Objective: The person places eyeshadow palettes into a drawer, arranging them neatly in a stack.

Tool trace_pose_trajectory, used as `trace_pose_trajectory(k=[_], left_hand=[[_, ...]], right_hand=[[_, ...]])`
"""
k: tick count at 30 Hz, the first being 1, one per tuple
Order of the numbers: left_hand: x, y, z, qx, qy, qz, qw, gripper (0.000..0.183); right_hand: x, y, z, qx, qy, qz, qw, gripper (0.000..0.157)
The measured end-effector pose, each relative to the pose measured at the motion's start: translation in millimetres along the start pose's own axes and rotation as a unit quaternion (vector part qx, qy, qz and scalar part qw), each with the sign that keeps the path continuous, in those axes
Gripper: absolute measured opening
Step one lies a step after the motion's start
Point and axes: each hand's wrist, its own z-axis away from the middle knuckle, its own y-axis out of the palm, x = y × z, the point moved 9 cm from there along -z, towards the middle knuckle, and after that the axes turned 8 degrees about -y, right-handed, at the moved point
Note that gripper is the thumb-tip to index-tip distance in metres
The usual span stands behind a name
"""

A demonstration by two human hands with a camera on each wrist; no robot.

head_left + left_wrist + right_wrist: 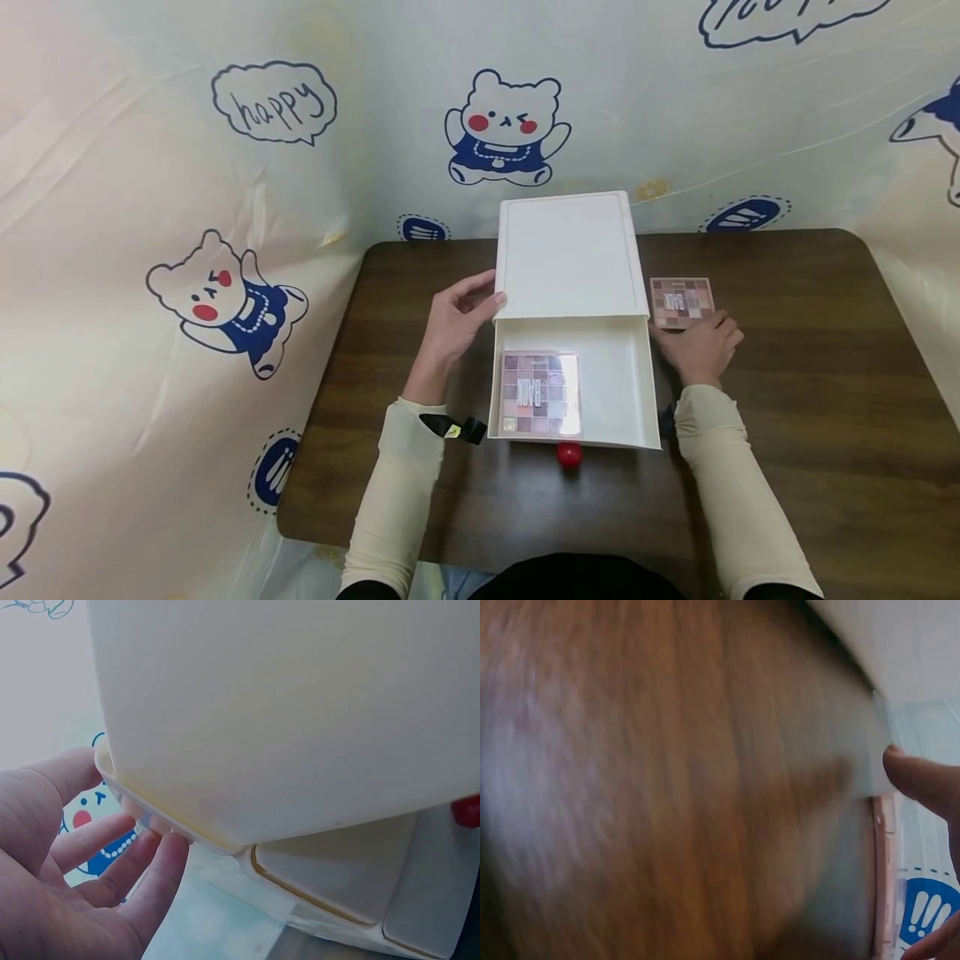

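Observation:
A white drawer box (570, 258) stands on the table with its drawer (618, 383) pulled out toward the person. Inside the drawer, on the left, lies an eyeshadow palette (540, 396) with many small colour squares. My left hand (457, 321) holds the box's left front edge, thumb and fingers at its rim (176, 821) in the left wrist view. A second eyeshadow palette (681, 302) lies on the table right of the box. My right hand (701, 346) is at that palette's near edge, fingers loosely bent; in the right wrist view the thumb (919, 776) stands apart from the palette's pinkish side (885, 877).
A round red knob (570, 455) shows at the drawer's front. The dark wooden table (810, 400) extends right of the box. Behind it hangs a pale curtain (637, 100) printed with bears. A black wrist strap (453, 427) sits by the drawer's left front corner.

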Motion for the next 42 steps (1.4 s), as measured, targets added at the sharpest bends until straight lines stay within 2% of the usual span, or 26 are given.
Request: trace_pose_trajectory(k=[5, 12, 19, 24, 29, 42], left_hand=[[-0.5, 2.2, 0.0, 0.002, 0.003, 0.001, 1.0, 0.049], [-1.8, 2.2, 0.6, 0.002, 0.003, 0.001, 1.0, 0.049], [-3.1, 0.7, 1.2, -0.002, -0.002, -0.006, 1.0, 0.049], [-2.9, 0.4, 1.1, -0.002, -0.003, -0.007, 1.0, 0.049], [-3.0, -0.3, 1.1, -0.004, 0.0, -0.007, 1.0, 0.049], [0.9, 0.9, -0.3, -0.001, -0.001, -0.001, 1.0, 0.049]], right_hand=[[-5, 0.8, 0, -0.026, 0.02, -0.008, 0.999, 0.12], [-8, -4.4, 1, -0.065, 0.014, -0.046, 0.997, 0.119], [-15, -11.6, 4, -0.107, 0.004, -0.102, 0.989, 0.113], [-21, -20.3, 10, -0.14, 0.008, -0.166, 0.976, 0.115], [-25, -24.8, 15, -0.132, 0.025, -0.22, 0.966, 0.12], [-20, -56.2, 30, -0.151, 0.019, -0.271, 0.95, 0.118]])
